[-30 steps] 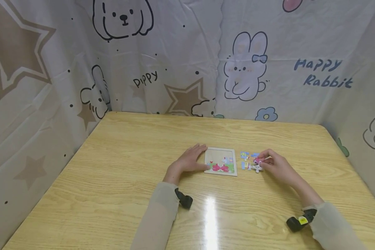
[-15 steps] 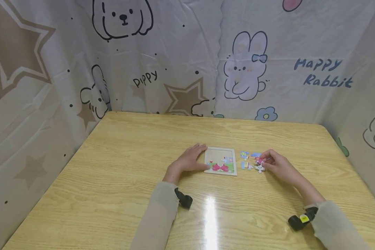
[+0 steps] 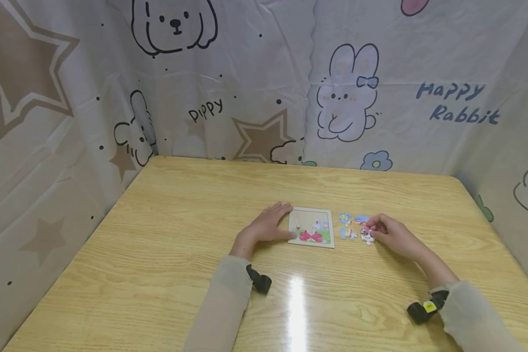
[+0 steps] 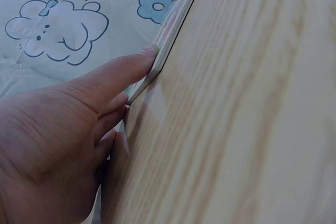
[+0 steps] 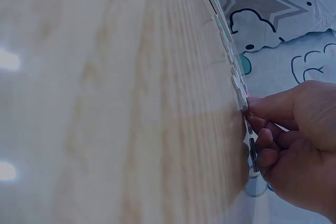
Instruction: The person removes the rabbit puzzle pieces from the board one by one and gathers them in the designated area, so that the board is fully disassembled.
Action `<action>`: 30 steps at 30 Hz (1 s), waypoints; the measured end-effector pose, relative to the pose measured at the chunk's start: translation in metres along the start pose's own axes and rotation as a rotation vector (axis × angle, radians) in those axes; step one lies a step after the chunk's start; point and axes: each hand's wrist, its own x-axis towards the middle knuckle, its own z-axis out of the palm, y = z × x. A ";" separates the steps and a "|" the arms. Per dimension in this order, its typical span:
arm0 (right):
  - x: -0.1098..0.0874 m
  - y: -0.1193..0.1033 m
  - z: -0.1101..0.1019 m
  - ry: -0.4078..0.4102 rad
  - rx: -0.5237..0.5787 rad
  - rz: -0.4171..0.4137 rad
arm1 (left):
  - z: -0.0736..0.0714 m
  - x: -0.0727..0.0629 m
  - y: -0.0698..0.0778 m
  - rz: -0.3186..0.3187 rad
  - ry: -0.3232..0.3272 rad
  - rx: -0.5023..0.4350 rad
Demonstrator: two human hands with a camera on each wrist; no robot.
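Along the left side of a shallow jigsaw puzzle tray (image 3: 333, 230), my left hand (image 3: 266, 226) lies with its fingers extended. Its thumb (image 4: 134, 69) rests on the tray's near left rim, and the fingertips touch near the far left corner. Pieces with a pink, green and white picture fill the tray's lower part; bare wood shows above. To the right of it, my right hand (image 3: 391, 235) pinches a pink and white puzzle piece (image 3: 367, 237) between thumb and fingers, low over the table. In the right wrist view the thumb (image 5: 273, 106) meets the piece's edge; the fingers are partly hidden.
Loose puzzle pieces lie between tray and right hand: a yellow-flower one (image 3: 345, 218), a blue and white one (image 3: 347, 233) and a blue one (image 3: 362, 218). The wooden table (image 3: 180, 220) backs onto a printed cloth (image 3: 246, 73).
My right hand has shifted slightly right and toward me with the pink and white puzzle piece, away from the other loose pieces. The left hand and tray stay put.
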 end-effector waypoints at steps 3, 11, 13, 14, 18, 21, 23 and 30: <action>0.000 0.001 0.000 -0.003 0.002 -0.008 | 0.000 0.000 0.000 -0.002 -0.001 -0.004; 0.003 -0.005 0.000 0.024 -0.007 -0.075 | 0.000 -0.001 0.001 0.002 -0.004 0.000; 0.006 -0.009 0.002 0.021 -0.007 -0.102 | 0.000 -0.001 0.001 0.001 -0.004 -0.001; 0.009 -0.011 0.003 0.010 0.005 -0.112 | 0.000 -0.001 0.001 0.001 -0.005 0.001; 0.019 -0.020 0.012 -0.035 0.043 -0.161 | 0.000 0.000 0.000 0.002 -0.002 -0.004; 0.027 -0.028 0.019 -0.060 0.047 -0.192 | 0.000 0.000 0.000 0.005 0.001 -0.010; 0.033 -0.033 0.023 -0.077 0.040 -0.206 | 0.000 0.000 -0.001 0.008 0.001 -0.011; 0.050 -0.046 0.036 -0.133 0.024 -0.285 | 0.000 -0.002 0.000 0.013 0.006 -0.007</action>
